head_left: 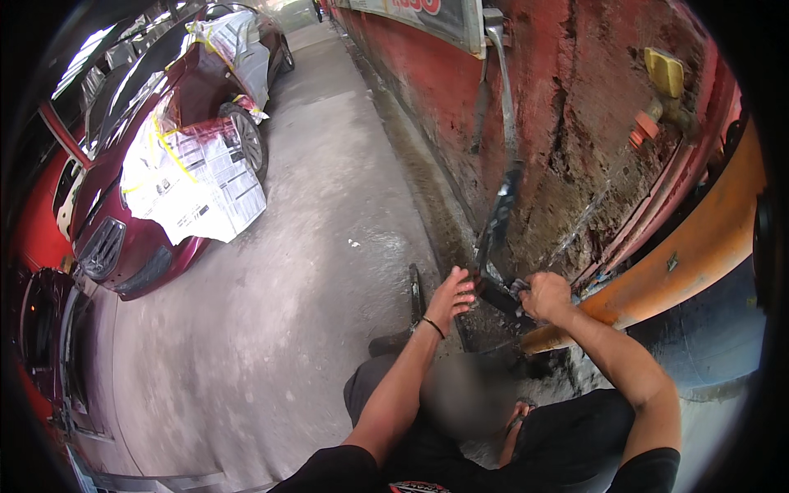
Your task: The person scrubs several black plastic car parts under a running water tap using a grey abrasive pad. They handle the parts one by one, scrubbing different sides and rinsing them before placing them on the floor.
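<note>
Long dark panel (499, 215), narrow and glossy, propped nearly upright against the rough red wall (567, 123), lower end down by the wet base of the wall, upper end running into a pale grey strip (500, 74) higher up. Water splashing around its lower part. Left hand (451, 297) spread flat, fingers open, pressed against the panel's lower left edge, a thin dark band on the wrist. Right hand (544, 296) clenched around something small and dark at the panel's lower right; what exactly, cannot tell. Both forearms bare, reaching up from black sleeves at the lower edge.

Just right of the hands, an orange curved body part (699, 238) leaning along the wall, lower tip close to the right wrist. High on the wall, a yellow fitting (664, 71) with a reddish piece (645, 127) below it. Left of the hands, a thin dark upright piece (415, 292) standing on the grey concrete floor (329, 246), damp beside the wall. Well apart on the far left, a dark red car (148, 164) masked with newspaper (201, 185) and yellow tape (168, 144), front grille facing down the frame.
</note>
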Demonstrator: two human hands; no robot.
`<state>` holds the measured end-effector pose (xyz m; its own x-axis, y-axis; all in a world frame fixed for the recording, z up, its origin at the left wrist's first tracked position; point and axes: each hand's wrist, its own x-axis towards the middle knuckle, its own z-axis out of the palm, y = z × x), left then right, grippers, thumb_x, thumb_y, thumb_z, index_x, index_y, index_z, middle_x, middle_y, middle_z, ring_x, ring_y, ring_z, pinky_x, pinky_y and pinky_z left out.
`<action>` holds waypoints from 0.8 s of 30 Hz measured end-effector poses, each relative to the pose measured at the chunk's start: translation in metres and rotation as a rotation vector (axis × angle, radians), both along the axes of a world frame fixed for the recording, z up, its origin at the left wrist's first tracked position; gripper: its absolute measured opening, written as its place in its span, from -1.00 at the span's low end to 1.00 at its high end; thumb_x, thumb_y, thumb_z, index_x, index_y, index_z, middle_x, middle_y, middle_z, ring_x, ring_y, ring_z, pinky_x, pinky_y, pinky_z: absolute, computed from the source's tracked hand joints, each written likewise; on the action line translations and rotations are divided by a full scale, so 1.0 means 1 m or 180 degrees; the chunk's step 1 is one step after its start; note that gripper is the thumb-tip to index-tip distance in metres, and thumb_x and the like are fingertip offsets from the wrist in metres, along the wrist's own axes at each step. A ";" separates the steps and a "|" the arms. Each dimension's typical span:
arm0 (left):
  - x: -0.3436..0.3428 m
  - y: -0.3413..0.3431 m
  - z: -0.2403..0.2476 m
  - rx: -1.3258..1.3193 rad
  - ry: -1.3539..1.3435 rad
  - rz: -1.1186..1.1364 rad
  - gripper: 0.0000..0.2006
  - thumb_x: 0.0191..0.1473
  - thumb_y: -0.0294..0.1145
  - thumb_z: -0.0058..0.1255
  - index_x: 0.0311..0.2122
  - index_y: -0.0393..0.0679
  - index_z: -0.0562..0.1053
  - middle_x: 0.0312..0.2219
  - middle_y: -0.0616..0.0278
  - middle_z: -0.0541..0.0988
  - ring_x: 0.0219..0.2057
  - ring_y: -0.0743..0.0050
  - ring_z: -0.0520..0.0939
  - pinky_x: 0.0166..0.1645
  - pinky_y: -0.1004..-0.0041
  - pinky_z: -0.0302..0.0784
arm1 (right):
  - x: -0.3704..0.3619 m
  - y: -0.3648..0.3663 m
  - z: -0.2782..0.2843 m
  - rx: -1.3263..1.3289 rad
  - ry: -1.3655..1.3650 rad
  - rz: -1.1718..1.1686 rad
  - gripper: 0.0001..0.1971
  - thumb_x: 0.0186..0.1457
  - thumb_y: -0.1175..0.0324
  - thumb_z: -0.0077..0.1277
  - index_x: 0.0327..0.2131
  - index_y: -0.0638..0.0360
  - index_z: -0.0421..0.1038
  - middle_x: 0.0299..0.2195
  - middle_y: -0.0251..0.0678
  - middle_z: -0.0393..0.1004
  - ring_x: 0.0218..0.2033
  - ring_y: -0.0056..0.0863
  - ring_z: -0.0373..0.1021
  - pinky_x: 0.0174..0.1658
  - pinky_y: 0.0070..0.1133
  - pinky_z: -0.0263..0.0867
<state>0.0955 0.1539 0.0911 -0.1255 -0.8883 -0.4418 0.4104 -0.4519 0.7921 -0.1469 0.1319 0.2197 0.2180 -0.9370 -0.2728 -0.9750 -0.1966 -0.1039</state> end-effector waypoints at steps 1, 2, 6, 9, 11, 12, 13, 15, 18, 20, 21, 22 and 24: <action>-0.026 0.010 0.015 -0.0074 0.0043 0.0226 -0.20 0.26 0.21 0.02 0.39 -0.07 0.08 0.08 0.27 0.48 0.00 0.28 0.58 -0.01 0.34 0.53 | -0.005 0.001 0.000 0.0095 -0.0157 -0.0351 -0.62 0.12 0.08 0.13 -0.14 0.15 0.64 -0.16 -0.04 0.65 -0.05 -0.16 0.57 0.04 -0.35 0.48; -0.043 0.016 0.020 -0.0145 0.0319 0.0310 -0.17 0.23 0.19 0.08 0.41 -0.04 0.04 0.12 0.24 0.44 0.05 0.27 0.54 0.03 0.32 0.49 | -0.002 0.002 0.006 0.0159 -0.0241 -0.0496 -0.60 0.12 0.08 0.14 -0.10 0.14 0.63 -0.15 -0.03 0.64 -0.04 -0.13 0.56 0.06 -0.32 0.46; -0.094 0.036 0.030 -0.0201 0.1104 0.1106 -0.11 0.15 0.00 0.28 0.42 0.04 0.01 0.20 0.19 0.35 0.20 0.23 0.40 0.20 0.15 0.36 | 0.013 0.017 -0.001 0.0304 -0.0613 -0.0671 -0.54 0.11 0.06 0.14 -0.04 0.18 0.61 -0.13 0.01 0.63 0.00 -0.09 0.53 0.10 -0.30 0.44; -0.097 0.026 0.003 -0.0285 0.0915 0.1545 -0.11 0.10 -0.06 0.29 0.41 0.00 0.05 0.21 0.15 0.34 0.23 0.24 0.35 0.25 0.13 0.32 | 0.015 0.023 -0.003 0.0575 -0.0846 -0.0575 -0.53 0.12 0.05 0.13 -0.06 0.25 0.61 -0.27 0.01 0.66 -0.19 -0.17 0.62 -0.03 -0.32 0.50; -0.099 0.029 0.008 0.0010 0.0995 0.1600 -0.09 0.07 -0.07 0.28 0.42 -0.03 0.05 0.21 0.15 0.33 0.24 0.24 0.34 0.27 0.16 0.29 | 0.014 0.024 0.015 0.1307 -0.1125 -0.0774 -0.51 0.14 0.02 0.14 -0.07 0.28 0.60 -0.39 -0.02 0.64 -0.38 -0.25 0.61 -0.17 -0.34 0.51; -0.097 0.030 0.014 0.0117 0.1024 0.1644 -0.07 0.05 -0.07 0.28 0.42 -0.05 0.05 0.22 0.15 0.33 0.24 0.25 0.33 0.29 0.18 0.28 | 0.016 0.025 0.025 0.1645 -0.1283 -0.0844 -0.50 0.15 0.00 0.14 -0.08 0.30 0.60 -0.45 -0.03 0.64 -0.48 -0.29 0.61 -0.24 -0.35 0.52; -0.098 0.027 0.001 0.0007 0.0995 0.1723 -0.06 0.02 -0.07 0.24 0.44 -0.05 0.04 0.23 0.14 0.33 0.25 0.21 0.32 0.31 0.16 0.25 | 0.015 0.023 0.021 0.1687 -0.1262 -0.0815 -0.47 0.17 -0.04 0.14 -0.08 0.32 0.59 -0.56 -0.11 0.59 -0.66 -0.39 0.51 -0.38 -0.39 0.50; -0.086 0.026 -0.016 -0.0147 0.1283 0.1659 -0.07 0.03 -0.09 0.22 0.44 -0.06 0.03 0.24 0.14 0.32 0.25 0.20 0.32 0.31 0.15 0.25 | 0.014 0.020 0.022 0.1433 -0.1395 -0.0885 -0.46 0.18 -0.05 0.13 -0.10 0.33 0.58 -0.58 -0.14 0.59 -0.66 -0.40 0.51 -0.39 -0.40 0.49; -0.073 0.028 -0.027 0.0259 0.1479 0.1501 -0.25 0.05 -0.03 0.15 0.32 -0.12 0.27 0.09 0.13 0.50 0.11 0.17 0.51 0.23 0.17 0.39 | 0.006 0.008 0.017 0.0652 -0.1667 -0.0950 -0.44 0.18 -0.06 0.13 -0.05 0.33 0.55 -0.46 -0.08 0.61 -0.44 -0.29 0.56 -0.21 -0.35 0.48; -0.071 0.032 -0.019 0.0569 0.1956 0.0920 -0.35 0.06 0.02 0.12 0.21 -0.13 0.42 -0.02 0.15 0.59 0.01 0.17 0.60 0.16 0.18 0.48 | -0.007 -0.004 0.012 -0.0027 -0.1847 -0.1005 -0.41 0.18 -0.07 0.12 0.01 0.32 0.52 -0.31 0.00 0.64 -0.22 -0.17 0.60 -0.01 -0.30 0.46; -0.073 0.036 -0.007 0.0638 0.1792 0.0892 -0.46 0.11 0.13 0.06 0.03 -0.09 0.55 -0.15 0.20 0.66 -0.10 0.15 0.66 0.07 0.16 0.57 | -0.002 -0.008 0.016 0.0116 -0.2153 -0.1087 -0.39 0.17 -0.04 0.12 0.07 0.32 0.46 -0.22 0.02 0.61 -0.11 -0.15 0.55 0.05 -0.31 0.40; -0.074 0.040 0.006 0.0605 0.1823 0.0797 -0.45 0.13 0.15 0.04 0.03 -0.08 0.54 -0.14 0.20 0.66 -0.10 0.16 0.66 0.07 0.17 0.57 | 0.003 -0.013 0.019 0.0266 -0.2452 -0.1175 -0.37 0.16 -0.01 0.12 0.13 0.31 0.40 -0.12 0.04 0.57 -0.01 -0.14 0.50 0.12 -0.32 0.35; -0.090 0.046 0.026 0.0670 0.2019 0.0524 -0.44 0.16 0.21 0.01 0.03 -0.07 0.54 -0.11 0.21 0.66 -0.09 0.17 0.66 0.07 0.18 0.57 | -0.002 -0.016 0.002 0.0035 -0.2952 -0.1322 -0.36 0.14 0.05 0.13 0.15 0.32 0.34 -0.21 -0.04 0.57 -0.11 -0.26 0.51 0.01 -0.39 0.39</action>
